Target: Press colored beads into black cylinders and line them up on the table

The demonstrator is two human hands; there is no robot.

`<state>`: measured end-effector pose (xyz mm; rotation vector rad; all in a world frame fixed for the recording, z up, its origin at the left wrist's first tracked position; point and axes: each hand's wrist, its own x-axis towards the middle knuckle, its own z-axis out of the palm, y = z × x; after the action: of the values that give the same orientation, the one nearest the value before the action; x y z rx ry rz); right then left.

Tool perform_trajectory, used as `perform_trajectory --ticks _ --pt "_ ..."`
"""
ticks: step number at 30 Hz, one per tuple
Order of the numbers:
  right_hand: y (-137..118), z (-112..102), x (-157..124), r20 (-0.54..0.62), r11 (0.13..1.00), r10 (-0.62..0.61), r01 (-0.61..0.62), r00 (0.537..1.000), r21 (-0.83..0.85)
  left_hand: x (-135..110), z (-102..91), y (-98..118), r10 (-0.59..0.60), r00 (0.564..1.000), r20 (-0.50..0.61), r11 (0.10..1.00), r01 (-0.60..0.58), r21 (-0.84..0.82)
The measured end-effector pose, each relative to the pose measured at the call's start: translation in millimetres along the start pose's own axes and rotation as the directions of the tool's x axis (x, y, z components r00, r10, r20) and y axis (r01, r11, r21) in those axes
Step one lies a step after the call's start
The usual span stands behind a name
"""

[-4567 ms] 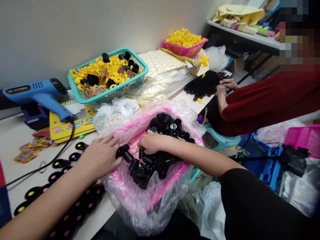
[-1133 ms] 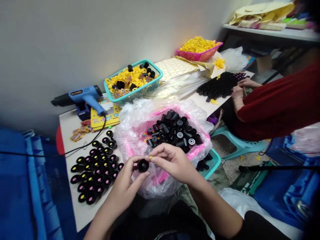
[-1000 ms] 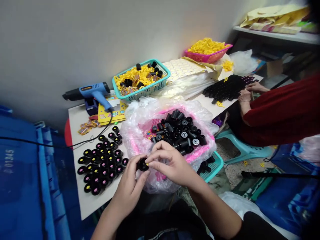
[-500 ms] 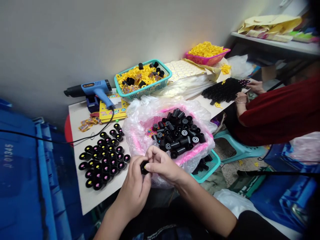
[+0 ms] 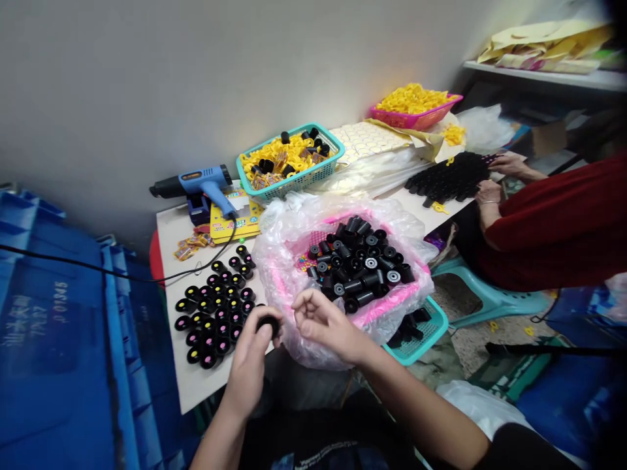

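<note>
My left hand (image 5: 249, 365) is closed round a black plastic cap (image 5: 267, 326), its round end turned up, at the front edge of the table. To its right, apart from the cap, my right hand (image 5: 326, 326) has its fingers curled in towards the thumb; whatever lies inside them is hidden. Left of my hands stand several black caps (image 5: 223, 303) in close rows, with yellow or pink discs in their tops. Just beyond my right hand, a pink basket (image 5: 386, 305) lined with clear plastic holds a heap of loose black cylinders (image 5: 355, 261).
A blue heat gun (image 5: 196, 183) rests at the back left, its cable crossing the table. Behind are a teal basket (image 5: 294, 179) and a pink basket of yellow pieces (image 5: 416, 117). A co-worker in a red sleeve (image 5: 553, 209) handles black pieces at right. Blue crates (image 5: 53, 339) stand left.
My hands have come apart; the left has moved slightly left with the cap, and the right has let go of it. The whole view has shifted a little.
</note>
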<state>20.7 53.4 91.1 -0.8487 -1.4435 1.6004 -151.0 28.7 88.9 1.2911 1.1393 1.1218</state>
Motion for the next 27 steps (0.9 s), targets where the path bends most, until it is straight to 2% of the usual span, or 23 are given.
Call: perform_trajectory --ticks 1,2,3,5,7,11,13,15,19,20,22,24,27 --pt "1 1 -4 -0.033 0.968 -0.039 0.029 0.999 -0.247 2 -6.8 -2 -0.018 0.998 -0.064 1.000 0.017 -0.013" --pt "3 2 -7 -0.040 0.871 -0.057 0.030 0.998 -0.490 4 -14.9 -4 -0.021 0.993 -0.116 1.000 0.020 -0.005" --pt "7 2 -11 -0.023 0.733 -0.045 0.017 0.999 -0.679 7 -23.8 -5 -0.016 0.989 -0.149 1.000 0.019 0.019" --pt "14 -3 -16 0.018 0.493 0.042 -0.005 0.999 -0.870 16 -41.8 -6 -0.017 0.986 -0.167 0.996 0.032 0.087" --pt "20 -14 -21 0.034 0.390 0.114 -0.013 0.993 -0.921 30 -57.0 -6 -0.030 0.987 -0.158 0.982 0.058 0.178" --pt "27 -42 -26 -0.021 0.359 0.087 -0.051 0.996 -0.932 73 -70.3 -14 0.008 0.989 -0.151 0.886 0.063 0.459" --pt "26 -52 -29 -0.059 0.359 0.068 -0.080 0.996 -0.930 95 -68.9 -19 0.033 0.991 -0.127 0.788 0.053 0.614" --pt "21 -58 -36 -0.056 0.365 0.078 -0.081 0.995 -0.927 114 -64.4 -24 0.024 0.998 -0.050 0.679 0.021 0.734" --pt "-3 -67 -48 0.071 0.441 0.070 0.033 0.995 -0.897 135 -56.4 -31 -0.039 0.993 0.110 0.482 -0.078 0.873" --pt "-9 -71 -48 0.080 0.456 0.037 0.054 0.996 -0.888 138 -55.6 -32 -0.052 0.991 0.123 0.435 -0.088 0.896" --pt "-16 -83 -40 0.025 0.450 -0.024 0.033 0.999 -0.892 142 -55.4 -37 -0.070 0.989 0.133 0.352 -0.101 0.931" --pt "-15 -100 -24 -0.094 0.384 -0.037 -0.073 0.995 -0.920 144 -56.0 -41 -0.074 0.988 0.138 0.293 -0.111 0.950" --pt "-4 -124 7 -0.179 0.197 0.032 -0.182 0.983 -0.963 144 -56.4 -39 -0.046 0.989 0.137 0.249 -0.122 0.961"
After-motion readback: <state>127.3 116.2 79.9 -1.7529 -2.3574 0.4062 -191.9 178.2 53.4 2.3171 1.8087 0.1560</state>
